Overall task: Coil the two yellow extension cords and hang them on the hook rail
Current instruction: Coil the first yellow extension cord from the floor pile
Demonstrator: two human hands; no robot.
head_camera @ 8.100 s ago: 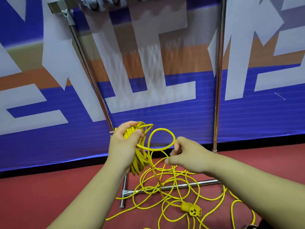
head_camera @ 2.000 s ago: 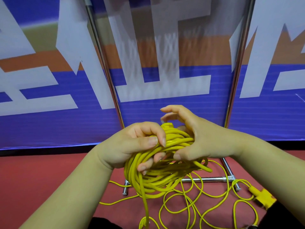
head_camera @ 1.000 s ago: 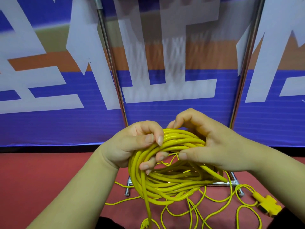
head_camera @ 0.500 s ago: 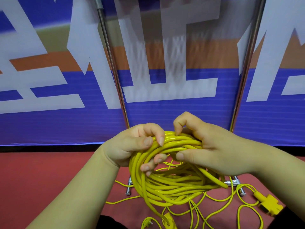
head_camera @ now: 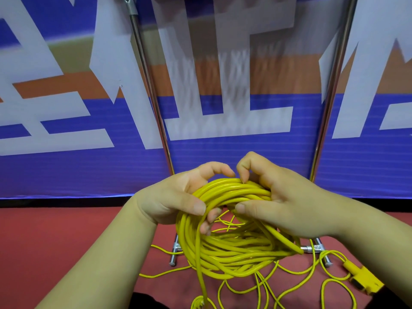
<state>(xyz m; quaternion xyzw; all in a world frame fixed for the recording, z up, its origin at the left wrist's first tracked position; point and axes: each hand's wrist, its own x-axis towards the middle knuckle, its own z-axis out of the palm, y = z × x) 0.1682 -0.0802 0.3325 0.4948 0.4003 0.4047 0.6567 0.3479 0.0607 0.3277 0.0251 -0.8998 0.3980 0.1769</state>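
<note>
Yellow cord that lay mostly loose on the floor eight seconds ago is now wound into a thick coil [head_camera: 234, 253], held in the air between both hands in front of the metal rack. The left hand [head_camera: 176, 197] grips the coil's upper left, thumb laid over the strands and fingers curled up through the ring. The right hand [head_camera: 292, 206] clasps the upper right, thumb pressed on the bundle; its index finger, raised half a second ago, is now bent down with the tip on the top strands beside the left index. The coil hangs as an oval below the hands, its opening turned up toward the camera and its long axis running from the left hand down to the lower right, where one cord end juts out. A single tail drops from the left side to the bottom edge. The second cord [head_camera: 310, 273] sprawls in loose loops on the red floor [head_camera: 55, 241], its socket end [head_camera: 363, 279] at lower right.
</note>
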